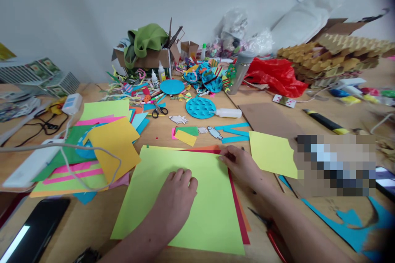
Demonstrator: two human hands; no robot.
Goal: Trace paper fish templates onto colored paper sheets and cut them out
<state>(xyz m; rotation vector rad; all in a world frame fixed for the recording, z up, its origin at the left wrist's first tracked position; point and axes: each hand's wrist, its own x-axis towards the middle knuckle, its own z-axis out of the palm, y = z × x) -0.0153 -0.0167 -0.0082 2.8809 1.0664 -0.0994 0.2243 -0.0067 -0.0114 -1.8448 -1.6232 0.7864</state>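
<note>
A large lime-green sheet of paper [210,209] lies on top of a red sheet [239,209] and an orange sheet [245,220], whose edges stick out at the right and top. My left hand [179,197] rests on the middle of the green sheet with its fingers curled under. Their tips are hidden, so anything within them cannot be seen. At the top right corner my right hand [237,164] pinches the green sheet between thumb and fingers. Red-handled scissors [270,228] lie beneath my right forearm, partly covered by it.
Coloured paper [114,144] and a power strip [33,162] lie left, above a phone [37,226]. Ahead are black scissors [159,110], paper fish [214,132], a blue disc [200,108] and a glue bottle [228,113]. A utility knife [325,121] lies right, near blue scraps [348,230].
</note>
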